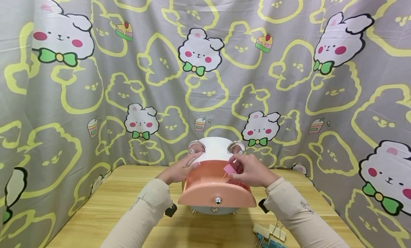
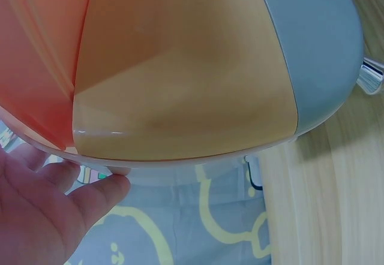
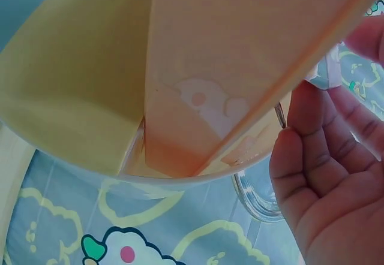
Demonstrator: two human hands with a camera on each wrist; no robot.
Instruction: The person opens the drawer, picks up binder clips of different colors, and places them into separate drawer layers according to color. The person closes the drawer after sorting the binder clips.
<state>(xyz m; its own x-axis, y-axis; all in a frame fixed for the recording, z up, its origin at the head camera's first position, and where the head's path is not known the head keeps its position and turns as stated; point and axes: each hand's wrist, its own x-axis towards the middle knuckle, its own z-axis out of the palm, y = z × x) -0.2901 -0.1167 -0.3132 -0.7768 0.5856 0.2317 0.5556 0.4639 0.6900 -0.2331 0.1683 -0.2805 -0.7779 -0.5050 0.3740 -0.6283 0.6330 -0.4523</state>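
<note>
A rounded desktop organizer [image 1: 212,150] with a white top stands on the table, its peach drawer [image 1: 217,194] pulled out towards me. My right hand [image 1: 252,170] pinches a pink binder clip [image 1: 229,168] with thin wire handles over the right part of the drawer; in the right wrist view the fingers partly hide the clip [image 3: 329,72]. More pink lies inside the drawer below this hand, too small to make out. My left hand [image 1: 179,169] rests at the organizer's left side, and in the left wrist view its loosely spread fingers [image 2: 102,194] touch the back rim.
Cream and blue binder clips [image 1: 269,235] lie in a group on the wooden table [image 1: 128,194], near the front right. Below the open drawer is a grey-blue section with a small knob [image 1: 215,210]. A patterned curtain [image 1: 167,91] hangs behind the table and at its sides.
</note>
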